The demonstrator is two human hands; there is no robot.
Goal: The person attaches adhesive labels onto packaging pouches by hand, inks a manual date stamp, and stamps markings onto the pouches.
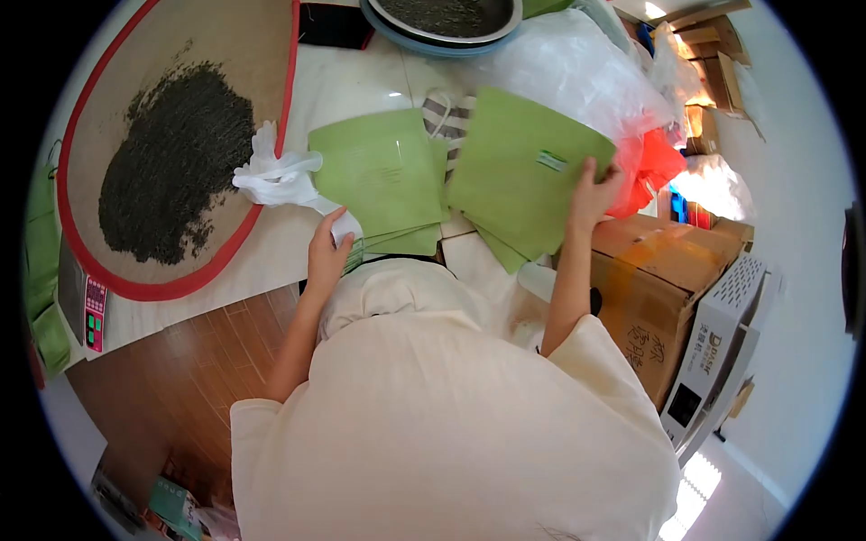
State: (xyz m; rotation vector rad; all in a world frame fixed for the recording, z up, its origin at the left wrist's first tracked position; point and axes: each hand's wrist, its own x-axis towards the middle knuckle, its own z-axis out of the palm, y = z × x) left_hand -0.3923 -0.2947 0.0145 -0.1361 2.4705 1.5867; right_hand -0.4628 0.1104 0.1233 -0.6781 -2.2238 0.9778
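My left hand [330,248] is closed on a white strip [337,219] at the near edge of the left stack of green sheets [374,171]. That strip runs up to a bunched white glove or cloth [275,171] on the red rim of the round tray. My right hand [595,191] grips the right edge of the right green stack [523,162], thumb and fingers round its border, beside a small dark green label [551,160]. A striped cloth [446,122] shows between the two stacks.
A round red-rimmed tray [194,287] holds dark loose leaves [180,162]. A metal bowl [451,41] stands at the back. Plastic bags [577,68], a red bag [654,171] and a cardboard box [645,298] lie right; a scale [93,311] sits left.
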